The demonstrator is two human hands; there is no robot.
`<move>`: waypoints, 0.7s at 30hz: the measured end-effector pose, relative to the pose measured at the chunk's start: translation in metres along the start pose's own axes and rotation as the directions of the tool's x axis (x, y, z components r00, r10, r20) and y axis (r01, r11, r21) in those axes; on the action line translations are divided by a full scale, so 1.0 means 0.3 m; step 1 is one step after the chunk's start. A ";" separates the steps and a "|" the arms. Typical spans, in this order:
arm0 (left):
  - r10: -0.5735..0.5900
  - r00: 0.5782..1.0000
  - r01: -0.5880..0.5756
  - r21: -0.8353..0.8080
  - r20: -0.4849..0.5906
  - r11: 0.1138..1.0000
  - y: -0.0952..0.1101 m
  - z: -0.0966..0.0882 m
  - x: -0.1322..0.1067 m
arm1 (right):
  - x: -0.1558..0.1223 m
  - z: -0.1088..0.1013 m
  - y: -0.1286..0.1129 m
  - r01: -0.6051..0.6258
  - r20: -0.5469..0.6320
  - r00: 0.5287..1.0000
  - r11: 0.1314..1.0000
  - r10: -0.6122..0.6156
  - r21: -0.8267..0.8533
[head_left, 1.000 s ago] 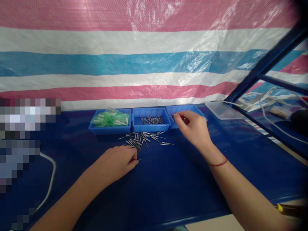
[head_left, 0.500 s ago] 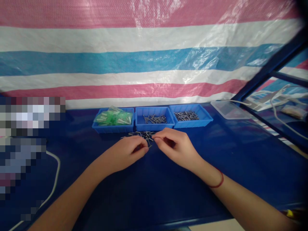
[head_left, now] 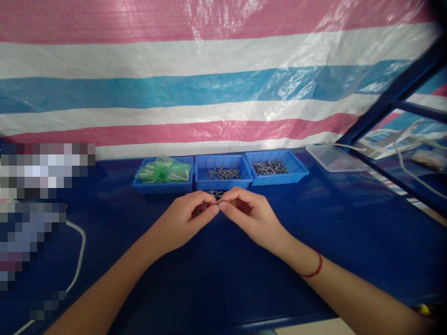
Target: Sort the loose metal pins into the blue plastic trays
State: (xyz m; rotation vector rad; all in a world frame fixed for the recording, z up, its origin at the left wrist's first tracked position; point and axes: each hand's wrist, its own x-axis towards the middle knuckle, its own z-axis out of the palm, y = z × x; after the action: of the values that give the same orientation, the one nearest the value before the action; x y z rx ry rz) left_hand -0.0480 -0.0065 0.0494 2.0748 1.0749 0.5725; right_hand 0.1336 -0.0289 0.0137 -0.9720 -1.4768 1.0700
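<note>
My left hand [head_left: 186, 216] and my right hand [head_left: 249, 214] meet fingertip to fingertip over the table, each closed in a pinch. Whatever sits between the fingertips is too small and covered to make out. Just behind them lies a loose pile of thin metal screws or nails [head_left: 215, 193], mostly hidden by the hands. Beyond the pile stand the middle blue bin [head_left: 223, 183] and the right blue bin [head_left: 282, 179], both holding similar thin metal pieces. The left blue bin [head_left: 162, 188] contains green and clear plastic packets [head_left: 162, 170].
A clear plastic lid or tray [head_left: 333, 160] lies at the back right beside a dark blue metal frame [head_left: 380, 116]. White cable [head_left: 83, 251] runs along the left of the blue table [head_left: 209, 284]. Striped plastic sheeting [head_left: 209, 88] hangs behind the bins.
My two hands have come together from slightly apart, so their fingertips now touch. A thin metal piece visible at my left fingertips before is now hidden.
</note>
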 end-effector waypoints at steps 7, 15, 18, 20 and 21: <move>0.053 0.994 -0.054 0.014 0.095 0.998 -0.025 0.009 0.009 | 0.002 -0.008 0.020 0.049 -0.018 0.999 0.996 -0.050 -0.074; 0.064 0.991 -0.064 -0.005 0.114 0.998 -0.027 0.010 0.011 | -0.002 -0.004 0.005 0.056 -0.009 0.998 0.995 -0.057 -0.084; 0.059 0.990 -0.060 0.002 0.131 0.998 -0.029 0.012 0.012 | 0.000 -0.002 0.000 0.059 -0.013 0.998 0.994 -0.061 -0.091; 0.058 0.989 -0.060 0.011 0.132 0.998 -0.029 0.014 0.010 | 0.000 -0.001 -0.003 0.070 -0.018 0.997 0.991 -0.072 -0.110; 0.059 0.991 -0.061 0.016 0.124 0.998 -0.029 0.016 0.009 | -0.001 -0.001 -0.005 0.079 -0.019 0.996 0.989 -0.082 -0.129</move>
State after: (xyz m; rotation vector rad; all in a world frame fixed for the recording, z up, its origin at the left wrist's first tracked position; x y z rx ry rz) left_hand -0.0478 -0.0027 0.0399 2.1364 0.9534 0.4575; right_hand 0.1338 -0.0296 0.0150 -1.0017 -1.5670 0.9116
